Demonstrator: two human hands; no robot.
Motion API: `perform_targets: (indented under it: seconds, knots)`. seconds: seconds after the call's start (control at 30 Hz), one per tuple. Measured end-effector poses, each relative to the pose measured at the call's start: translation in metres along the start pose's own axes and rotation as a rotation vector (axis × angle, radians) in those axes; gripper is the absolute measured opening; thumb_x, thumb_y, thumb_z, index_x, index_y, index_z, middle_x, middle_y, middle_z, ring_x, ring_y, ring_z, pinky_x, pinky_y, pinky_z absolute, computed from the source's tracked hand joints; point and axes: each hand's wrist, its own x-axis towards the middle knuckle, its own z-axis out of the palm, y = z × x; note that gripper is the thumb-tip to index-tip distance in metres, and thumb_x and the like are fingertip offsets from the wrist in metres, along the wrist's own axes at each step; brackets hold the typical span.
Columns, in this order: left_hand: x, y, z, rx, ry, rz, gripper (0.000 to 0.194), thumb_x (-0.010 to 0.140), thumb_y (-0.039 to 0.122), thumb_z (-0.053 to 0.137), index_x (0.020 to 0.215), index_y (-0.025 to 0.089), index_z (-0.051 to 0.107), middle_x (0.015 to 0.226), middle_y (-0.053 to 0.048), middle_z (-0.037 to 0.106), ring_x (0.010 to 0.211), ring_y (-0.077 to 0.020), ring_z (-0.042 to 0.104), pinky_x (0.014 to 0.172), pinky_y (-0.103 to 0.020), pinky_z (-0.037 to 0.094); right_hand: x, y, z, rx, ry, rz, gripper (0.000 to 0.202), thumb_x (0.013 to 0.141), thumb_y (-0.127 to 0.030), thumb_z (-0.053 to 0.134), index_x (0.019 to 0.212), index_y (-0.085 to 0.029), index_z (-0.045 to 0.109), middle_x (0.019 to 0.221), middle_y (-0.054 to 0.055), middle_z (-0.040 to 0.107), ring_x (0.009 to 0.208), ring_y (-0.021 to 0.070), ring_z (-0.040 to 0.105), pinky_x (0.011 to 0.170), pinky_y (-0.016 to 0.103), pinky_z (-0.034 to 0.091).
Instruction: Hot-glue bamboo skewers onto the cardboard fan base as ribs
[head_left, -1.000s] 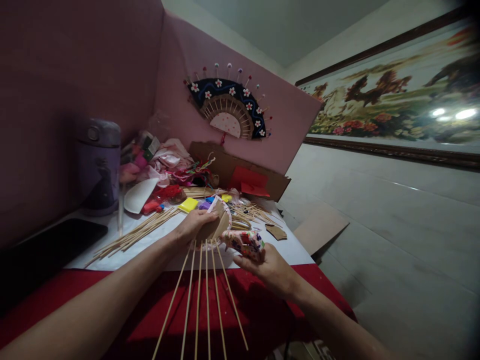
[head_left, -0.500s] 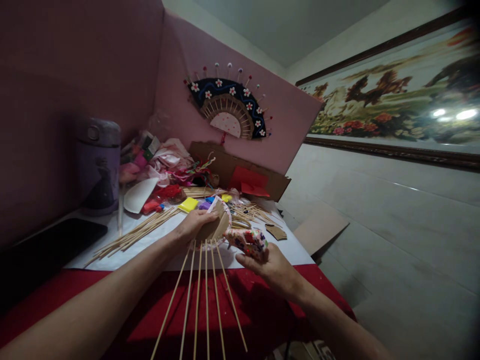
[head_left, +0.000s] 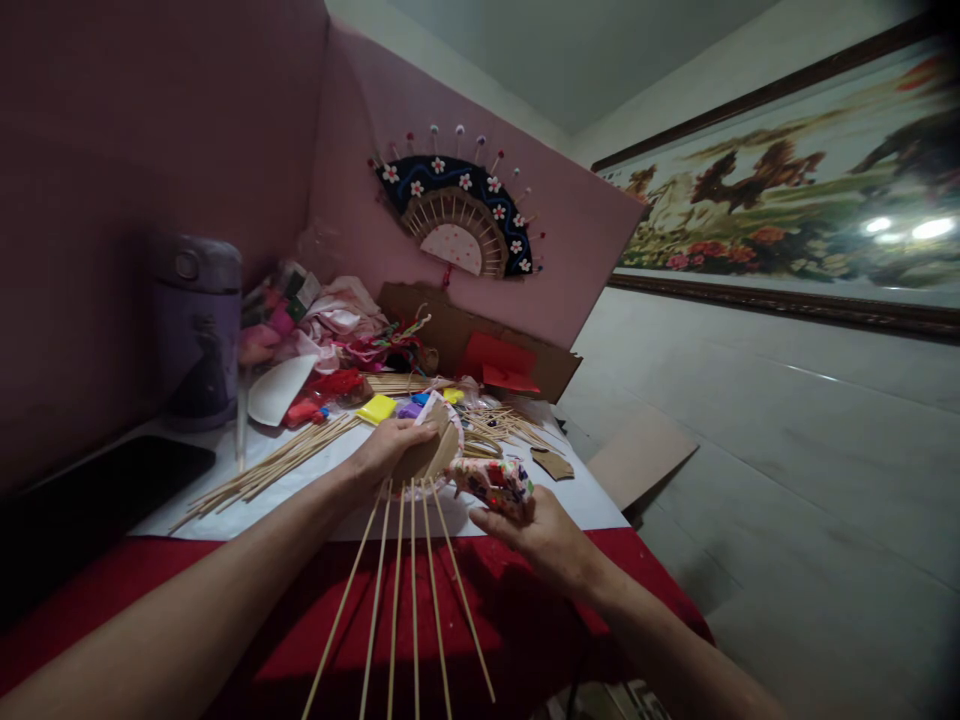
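Note:
My left hand (head_left: 386, 450) grips a half-round cardboard piece (head_left: 431, 450) with a pale pink edging, thumb on its bare brown face. Several thin bamboo sticks (head_left: 414, 600) fan out from its lower edge over the red cloth, toward me. In my right hand (head_left: 551, 540) is what looks like a glue gun (head_left: 495, 485) with a flowery casing. Its narrow front end points left, at the right edge of the cardboard piece; whether they touch I cannot tell. My right fingers are partly hidden behind the casing.
Loose bamboo sticks (head_left: 277, 470) lie on the white sheet (head_left: 315, 520). Behind are yellow packets (head_left: 376, 410), red paper (head_left: 499, 362) and a cardboard scrap (head_left: 553, 463). A purple bottle (head_left: 199, 340) and a black phone (head_left: 112, 500) stand left. A decorated fan (head_left: 465, 215) hangs on the pink panel.
My right hand and the glue gun have shifted very slightly left. My left hand and the cardboard piece with its sticks stay in place.

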Motion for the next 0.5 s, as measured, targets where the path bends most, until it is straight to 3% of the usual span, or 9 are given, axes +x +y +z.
perform_targets:
  seconds: [0.2,0.5]
  knots:
    - [0.0041,-0.0045,-0.0021,-0.026,-0.033,0.013,0.037,0.060,0.044,0.070,0.073,0.010,0.068,0.061,-0.008,0.067,0.050,-0.0152,0.058,0.048,-0.024,0.038,0.0025,0.0016,0.0004,0.028,0.034,0.004,0.033,0.076,-0.047,0.060,0.086,-0.016,0.066,0.064,0.001,0.057,0.067,0.0172,0.051,0.062,0.029,0.043]
    - [0.0009,-0.0020,-0.0008,-0.047,-0.040,0.000,0.042,0.058,0.046,0.071,0.077,0.009,0.068,0.065,-0.009,0.068,0.052,-0.0167,0.060,0.050,-0.025,0.039,-0.0012,-0.0016,0.0017,0.111,0.112,0.042,0.032,0.079,-0.046,0.058,0.074,-0.015,0.060,0.057,-0.003,0.046,0.054,0.0104,0.038,0.053,0.024,0.036]
